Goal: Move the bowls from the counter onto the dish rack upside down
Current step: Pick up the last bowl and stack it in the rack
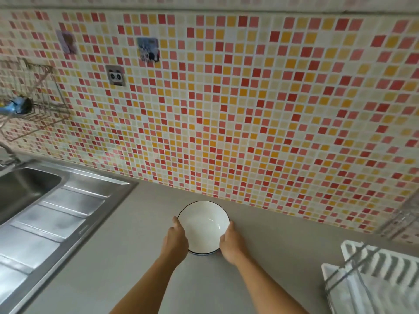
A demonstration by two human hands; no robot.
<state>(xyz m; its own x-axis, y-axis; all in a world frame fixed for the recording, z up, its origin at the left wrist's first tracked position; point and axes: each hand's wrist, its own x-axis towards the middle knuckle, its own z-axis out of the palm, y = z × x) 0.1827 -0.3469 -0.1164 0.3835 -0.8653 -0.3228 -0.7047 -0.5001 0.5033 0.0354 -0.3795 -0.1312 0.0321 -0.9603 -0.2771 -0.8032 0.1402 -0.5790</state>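
Note:
A white bowl (202, 224) with a thin dark rim stands upright on the grey counter (136, 257), close to the tiled wall. My left hand (176, 239) cups its left side and my right hand (231, 243) cups its right side, fingers wrapped against the bowl's wall. The white dish rack (381, 268) with metal wires stands at the lower right, partly cut off by the frame's edge. Nothing shows on the visible part of the rack.
A steel sink (25, 189) with a ribbed drainboard (56, 223) fills the left. A wire shelf (34, 105) hangs on the mosaic wall above it. Another wire fixture (403, 220) sits at the right, above the rack.

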